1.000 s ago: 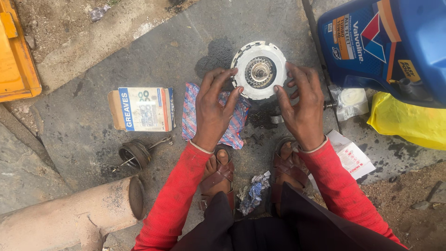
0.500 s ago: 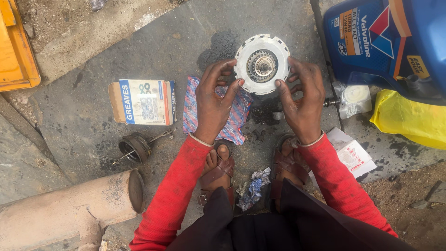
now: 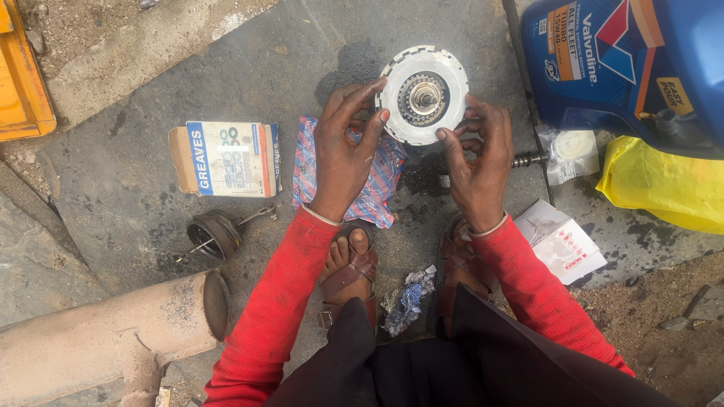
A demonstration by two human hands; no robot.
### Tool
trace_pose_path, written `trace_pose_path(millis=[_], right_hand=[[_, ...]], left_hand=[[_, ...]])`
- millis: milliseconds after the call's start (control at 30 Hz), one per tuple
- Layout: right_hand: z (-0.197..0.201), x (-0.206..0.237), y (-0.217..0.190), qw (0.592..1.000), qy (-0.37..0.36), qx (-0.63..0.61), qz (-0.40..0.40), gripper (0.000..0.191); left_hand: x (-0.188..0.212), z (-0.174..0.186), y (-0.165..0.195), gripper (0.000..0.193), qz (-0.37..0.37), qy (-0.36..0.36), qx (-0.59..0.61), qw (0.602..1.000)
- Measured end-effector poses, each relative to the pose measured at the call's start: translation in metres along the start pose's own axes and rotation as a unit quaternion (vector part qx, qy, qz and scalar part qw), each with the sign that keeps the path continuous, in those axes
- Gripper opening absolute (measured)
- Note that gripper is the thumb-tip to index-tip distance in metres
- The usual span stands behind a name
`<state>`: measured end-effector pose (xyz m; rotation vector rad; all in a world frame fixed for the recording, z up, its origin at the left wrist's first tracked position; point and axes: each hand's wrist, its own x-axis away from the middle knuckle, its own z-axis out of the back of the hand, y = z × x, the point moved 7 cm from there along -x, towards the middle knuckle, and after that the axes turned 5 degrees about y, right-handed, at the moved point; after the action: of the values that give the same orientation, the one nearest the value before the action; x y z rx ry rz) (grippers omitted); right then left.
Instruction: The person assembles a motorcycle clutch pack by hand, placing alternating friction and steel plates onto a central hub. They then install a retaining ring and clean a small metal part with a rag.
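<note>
Both my hands hold a round white clutch-like disc [image 3: 422, 96] with a notched rim and a metal gear hub in its middle. My left hand [image 3: 343, 154] grips its left edge with fingers and thumb. My right hand [image 3: 477, 158] clasps the lower right edge. The disc is held above the oily concrete ground [image 3: 151, 249], just past a red-and-blue patterned cloth [image 3: 381, 185] that lies under my left hand. Both sleeves are red.
A cardboard parts box [image 3: 225, 158] lies left of the cloth, a dark round metal part [image 3: 216, 234] below it. A rusty pipe [image 3: 105, 332] sits at lower left. A blue oil can [image 3: 626, 64], yellow bag [image 3: 664, 185], small packets [image 3: 562, 241] and a crumpled wrapper [image 3: 407, 298] lie right and near my sandalled feet.
The disc and both hands have stayed together, shifting only slightly in view as the camera moved; my fingers have re-seated a little around the rim.
</note>
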<state>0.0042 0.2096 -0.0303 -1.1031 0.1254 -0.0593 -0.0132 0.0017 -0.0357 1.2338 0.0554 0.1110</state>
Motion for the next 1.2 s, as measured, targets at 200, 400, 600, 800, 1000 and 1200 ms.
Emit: trace_pose_path(millis=[200,400,600,800,1000,1200], right_hand=[[-0.001,-0.001,0.0,1.0,0.009,0.006,0.008,0.049],[-0.001,0.005,0.002,1.0,0.018,-0.002,-0.005,0.05],[-0.004,0.007,0.002,0.999,0.027,-0.017,-0.012,0.049],[-0.002,0.003,0.0,1.0,0.027,0.001,0.009,0.048],[-0.002,0.01,-0.001,0.999,0.033,-0.016,-0.007,0.046],[0.001,0.001,0.009,0.981,0.062,-0.165,-0.078,0.028]], left_hand=[[-0.003,0.001,0.0,0.036,0.01,0.002,0.005,1.0],[-0.006,0.003,0.003,0.034,-0.01,-0.01,0.0,1.0],[-0.008,-0.001,0.002,0.034,0.004,-0.016,-0.005,1.0],[-0.007,0.0,0.001,0.033,-0.016,-0.003,-0.003,1.0],[-0.009,0.0,-0.002,0.032,-0.023,-0.012,0.001,1.0],[-0.019,-0.001,0.01,0.028,-0.029,-0.013,0.112,0.993]])
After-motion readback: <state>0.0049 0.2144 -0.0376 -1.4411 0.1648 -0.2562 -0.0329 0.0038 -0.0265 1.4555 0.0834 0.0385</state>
